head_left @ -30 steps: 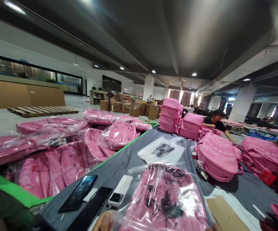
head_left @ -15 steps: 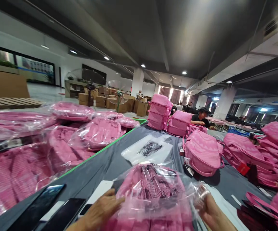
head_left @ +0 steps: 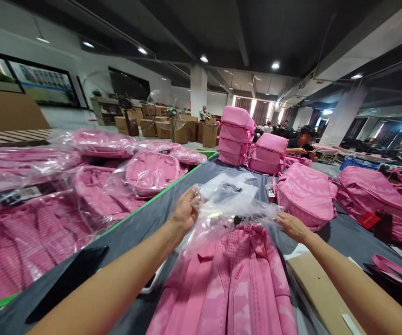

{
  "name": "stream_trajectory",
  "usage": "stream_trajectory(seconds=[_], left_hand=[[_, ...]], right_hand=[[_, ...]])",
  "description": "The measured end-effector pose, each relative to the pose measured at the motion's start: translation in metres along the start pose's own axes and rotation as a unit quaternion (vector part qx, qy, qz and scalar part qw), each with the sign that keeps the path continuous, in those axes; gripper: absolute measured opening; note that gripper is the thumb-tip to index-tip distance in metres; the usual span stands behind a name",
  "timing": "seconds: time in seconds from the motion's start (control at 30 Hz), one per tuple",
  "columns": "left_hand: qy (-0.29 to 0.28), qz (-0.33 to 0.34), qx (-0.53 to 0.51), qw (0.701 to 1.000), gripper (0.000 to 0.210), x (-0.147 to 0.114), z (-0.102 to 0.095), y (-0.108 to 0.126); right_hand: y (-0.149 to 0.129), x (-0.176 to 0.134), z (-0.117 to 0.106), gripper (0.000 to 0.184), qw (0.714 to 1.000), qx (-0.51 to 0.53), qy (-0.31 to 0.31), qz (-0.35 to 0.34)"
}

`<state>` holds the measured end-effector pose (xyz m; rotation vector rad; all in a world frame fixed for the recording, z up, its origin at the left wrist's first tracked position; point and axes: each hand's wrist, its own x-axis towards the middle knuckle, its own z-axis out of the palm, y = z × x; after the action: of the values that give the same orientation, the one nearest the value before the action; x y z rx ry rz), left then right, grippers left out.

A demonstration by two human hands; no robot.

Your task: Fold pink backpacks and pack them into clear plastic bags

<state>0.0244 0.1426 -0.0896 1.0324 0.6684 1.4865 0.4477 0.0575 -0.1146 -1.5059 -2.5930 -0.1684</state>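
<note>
A pink backpack point(head_left: 228, 284) lies right before me on the grey cloth, its shoulder straps facing up. At its top end a clear plastic bag point(head_left: 218, 223) is bunched and stretched sideways. My left hand point(head_left: 186, 210) is closed on the left edge of that plastic. On the other side, my right hand point(head_left: 292, 226) pinches the right edge. Most of the straps and back panel show uncovered; how far the plastic reaches around the backpack is hard to tell. Just beyond the hands lies a flat printed plastic bag point(head_left: 235, 188).
Plastic-wrapped pink backpacks point(head_left: 145, 174) fill a green-edged bin on the left. Stacked pink backpacks point(head_left: 235, 135) stand at the far end, others point(head_left: 305, 193) to the right. A dark phone point(head_left: 71, 279) and a brown cardboard piece point(head_left: 322, 288) flank me. A co-worker point(head_left: 300, 142) sits beyond.
Both hands have moved forward, away from me, with the plastic. The backpack's strap side, covered by plastic before, now shows largely bare. The view has tilted down slightly.
</note>
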Motion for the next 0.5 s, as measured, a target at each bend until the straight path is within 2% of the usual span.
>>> stream_trajectory(seconds=[0.07, 0.1, 0.17, 0.23, 0.27, 0.3, 0.37, 0.43, 0.5], left_hand=[[-0.03, 0.0, 0.036, 0.999, 0.033, -0.009, -0.006, -0.001], [-0.064, 0.001, 0.07, 0.995, 0.037, -0.013, -0.013, 0.0], [-0.178, -0.019, 0.173, 0.969, 0.04, -0.021, -0.029, -0.001], [-0.307, -0.091, 0.304, 0.897, 0.043, -0.031, -0.043, -0.004], [-0.35, -0.135, 0.355, 0.856, 0.048, -0.037, -0.047, -0.007], [-0.37, -0.174, 0.389, 0.826, 0.055, -0.046, -0.049, -0.009], [-0.37, -0.25, 0.381, 0.81, 0.066, -0.069, -0.048, -0.013], [-0.382, -0.336, 0.298, 0.808, 0.068, -0.096, -0.041, -0.013], [-0.421, -0.427, 0.196, 0.776, 0.062, -0.123, -0.035, -0.014]], right_hand=[[0.007, 0.002, -0.002, 0.03, 0.999, 0.041, -0.005, 0.025], [0.011, 0.002, -0.006, 0.027, 0.995, 0.077, -0.002, 0.057], [0.022, 0.005, -0.017, 0.021, 0.977, 0.161, 0.005, 0.139], [0.031, 0.01, -0.03, 0.023, 0.951, 0.237, -0.012, 0.199], [0.034, 0.013, -0.035, 0.031, 0.941, 0.263, -0.031, 0.209], [0.035, 0.015, -0.04, 0.038, 0.93, 0.292, -0.048, 0.218], [0.033, 0.017, -0.044, 0.051, 0.908, 0.342, -0.068, 0.234], [0.027, 0.014, -0.043, 0.059, 0.893, 0.369, -0.064, 0.249], [0.02, 0.007, -0.038, 0.065, 0.885, 0.378, -0.052, 0.266]])
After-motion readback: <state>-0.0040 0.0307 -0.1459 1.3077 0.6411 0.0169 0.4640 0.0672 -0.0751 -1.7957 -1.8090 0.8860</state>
